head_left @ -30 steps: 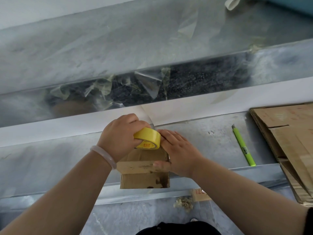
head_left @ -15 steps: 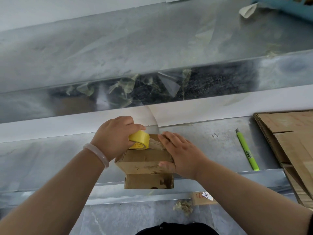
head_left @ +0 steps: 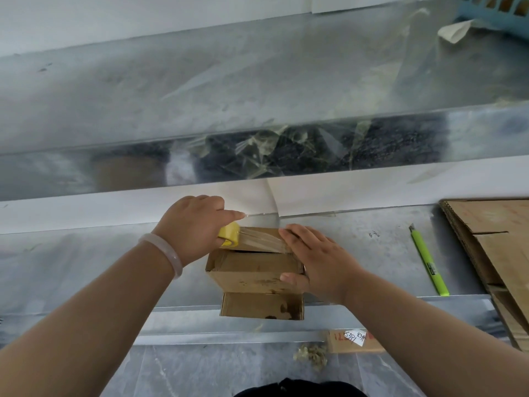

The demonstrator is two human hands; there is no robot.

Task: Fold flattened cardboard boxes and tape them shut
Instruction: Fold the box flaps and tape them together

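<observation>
Left hand [head_left: 191, 227]: fingers curled round a yellow tape roll [head_left: 229, 234], held at the box's far left corner, index finger stretched out over the roll; pale bangle [head_left: 164, 257] on the wrist. Right hand [head_left: 317, 259]: fingers straight and flat, pressing on the box top at its right side, fingertips on the end of the tape, thumb against the near flap; it grips nothing. Tape [head_left: 257, 239]: 1 clear strip, drawn from the roll rightward across the far flap to the right fingers. Box [head_left: 254, 270]: small, brown cardboard, top flaps folded in, standing at the near edge of the desk between the 2 hands; a lower panel shows in front of the desk edge. Desk [head_left: 357, 253]: grey metal sheet. Cutter [head_left: 428, 262]: green, lying on the desk well right of the box, blade end away from the person. Flat cardboard [head_left: 495, 242]: stacked at the desk's right end, just beyond the cutter, overhanging the near edge. Paper [head_left: 343, 190]: white band along the back of the desk. Shelf [head_left: 200, 90]: metal, above and behind, clear tape scraps [head_left: 272, 150] hanging along its front lip. Basket [head_left: 498, 10]: blue, top right, partly out of frame. Floor [head_left: 200, 368]: grey; 1 cardboard piece with a white label [head_left: 355, 338], a crumpled wad [head_left: 312, 355] beside it.
</observation>
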